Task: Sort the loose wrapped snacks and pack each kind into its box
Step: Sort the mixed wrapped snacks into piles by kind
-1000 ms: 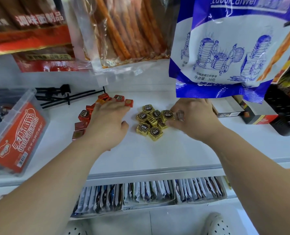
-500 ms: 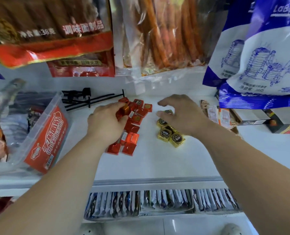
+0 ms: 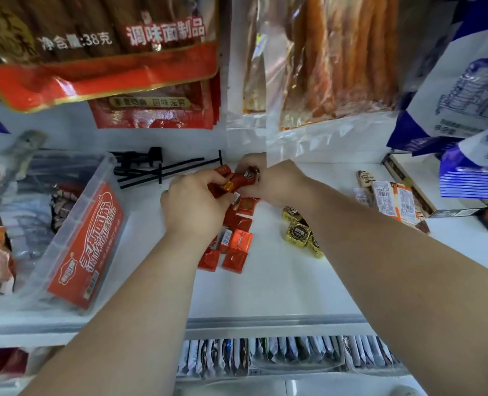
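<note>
Gathering a clutch of red wrapped snacks (image 3: pixel 238 180), the left hand (image 3: pixel 193 208) and right hand (image 3: pixel 275 182) curl round it from either side, fingers closed on the wrappers. More red pieces (image 3: pixel 237 244) lie just nearer than the grip, the gold snacks (image 3: pixel 298 232) off to its right under the right forearm (image 3: pixel 380 252); best, I judge, to squeeze evenly and scoop the remaining reds without catching any gold.

Red snacks (image 3: pixel 238 241): square pieces in red foil, lying loose in a touching cluster on the white shelf (image 3: pixel 265 290), some flat and some tilted. Held red snacks (image 3: pixel 238 180): a handful of the same kind, gripped between the left hand (image 3: pixel 194 207) and the right hand (image 3: pixel 274 181) at the rear of the cluster. Gold snacks (image 3: pixel 298 232): gold-foil pieces with dark round labels, grouped near the right of the red cluster and partly hidden by the right forearm.
</note>
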